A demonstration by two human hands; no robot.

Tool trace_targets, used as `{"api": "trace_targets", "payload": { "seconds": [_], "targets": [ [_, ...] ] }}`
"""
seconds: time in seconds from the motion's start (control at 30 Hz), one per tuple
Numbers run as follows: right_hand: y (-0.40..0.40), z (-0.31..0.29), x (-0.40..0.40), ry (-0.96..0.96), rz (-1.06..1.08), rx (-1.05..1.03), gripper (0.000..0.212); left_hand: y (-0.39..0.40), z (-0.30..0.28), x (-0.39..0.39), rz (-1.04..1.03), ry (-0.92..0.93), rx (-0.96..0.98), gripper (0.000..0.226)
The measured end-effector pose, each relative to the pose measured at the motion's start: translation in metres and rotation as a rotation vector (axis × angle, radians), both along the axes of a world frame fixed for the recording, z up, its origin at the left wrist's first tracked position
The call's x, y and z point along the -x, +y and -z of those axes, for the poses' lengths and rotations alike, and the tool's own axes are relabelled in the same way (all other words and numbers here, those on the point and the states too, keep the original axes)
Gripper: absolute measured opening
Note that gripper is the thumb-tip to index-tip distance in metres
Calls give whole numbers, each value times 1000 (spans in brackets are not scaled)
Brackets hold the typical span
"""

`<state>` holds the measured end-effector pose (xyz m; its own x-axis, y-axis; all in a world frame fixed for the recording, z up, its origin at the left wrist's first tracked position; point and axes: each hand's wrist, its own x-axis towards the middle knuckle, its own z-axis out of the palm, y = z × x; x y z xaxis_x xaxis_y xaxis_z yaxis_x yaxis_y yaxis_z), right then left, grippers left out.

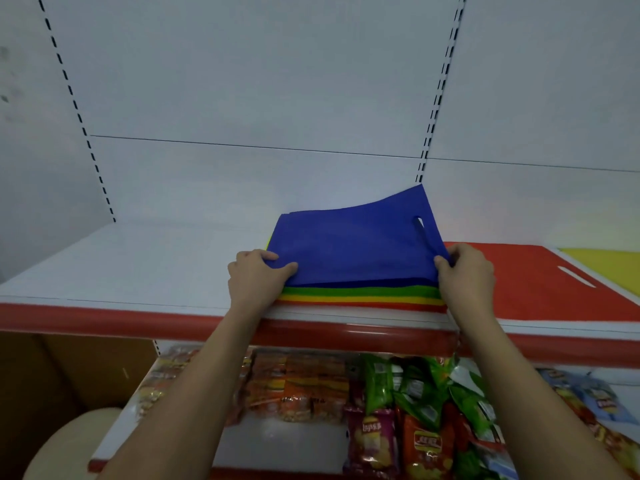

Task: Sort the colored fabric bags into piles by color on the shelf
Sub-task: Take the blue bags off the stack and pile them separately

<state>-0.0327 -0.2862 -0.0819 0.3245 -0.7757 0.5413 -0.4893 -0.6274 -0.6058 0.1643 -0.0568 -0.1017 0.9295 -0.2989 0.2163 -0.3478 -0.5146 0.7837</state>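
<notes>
Both hands' fingers pinch blue bag (349, 247) corners: left hand (258, 275), right hand (467, 271); stack (360, 297) beneath.

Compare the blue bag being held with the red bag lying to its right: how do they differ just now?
The blue bag tops a multicolored stack, its far edge curling upward; the red bag lies flat directly on the shelf. The left hand and right hand pinch the blue bag's near corners; nothing touches the red bag. Both are flat fabric bags with a cut-out slot handle.
</notes>
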Motion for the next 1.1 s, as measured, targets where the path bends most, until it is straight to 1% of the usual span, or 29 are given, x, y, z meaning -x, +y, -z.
{"api": "trace_targets", "payload": {
  "seconds": [0.07, 0.13, 0.23, 0.3, 0.33, 0.37, 0.4, 0.47, 0.5, 0.53, 0.57, 0.6, 0.67, 0.77, 0.83, 0.93, 1.03, 1.1],
  "targets": [
    [1, -3, 0, 37, 3, 2, 10, 0, -5, 3, -4, 5, -70, 43],
    [4, -8, -1, 77, 16, 41, 10, -2, -13, 8, -28, -63, -189, 41],
    [15, -19, -1, 180, 64, 196, 14, -2, -26, 18, -86, -305, -400, 32],
    [22, -29, 1, 152, 48, 230, 15, 1, -34, 23, -111, -452, -455, 25],
    [26, -36, 3, 98, 27, 200, 14, 3, -37, 23, -95, -477, -437, 22],
    [30, -42, 6, 31, 3, 140, 13, 6, -39, 21, -53, -461, -370, 19],
    [32, -49, 10, -39, -26, 56, 10, 9, -43, 18, 17, -390, -237, 16],
    [37, -57, 23, -169, -90, -115, 7, 12, -53, 14, 201, -99, 111, 14],
    [39, -59, 31, -227, -112, -184, 7, 12, -58, 14, 285, 41, 261, 17],
    [42, -60, 40, -274, -122, -237, 5, 12, -62, 16, 367, 153, 361, 22],
    [44, -61, 49, -307, -121, -271, 5, 10, -65, 19, 452, 238, 420, 30],
    [46, -60, 60, -323, -111, -290, 11, 8, -67, 23, 534, 300, 455, 37],
    [48, -56, 82, -329, -91, -293, 26, -2, -69, 32, 657, 352, 469, 46],
    [52, -52, 116, -305, -35, -221, 37, -18, -70, 57, 753, 317, 390, 52],
    [54, -51, 140, -298, 6, -198, 37, -30, -69, 78, 781, 284, 324, 51],
    [54, -50, 183, -298, 68, -224, 35, -54, -68, 111, 806, 265, 245, 50],
    [49, -48, 232, -318, 149, -274, 32, -84, -67, 147, 848, 286, 204, 51],
    [46, -48, 270, -315, 200, -318, 36, -103, -67, 179, 891, 295, 200, 53]
  ]
}}
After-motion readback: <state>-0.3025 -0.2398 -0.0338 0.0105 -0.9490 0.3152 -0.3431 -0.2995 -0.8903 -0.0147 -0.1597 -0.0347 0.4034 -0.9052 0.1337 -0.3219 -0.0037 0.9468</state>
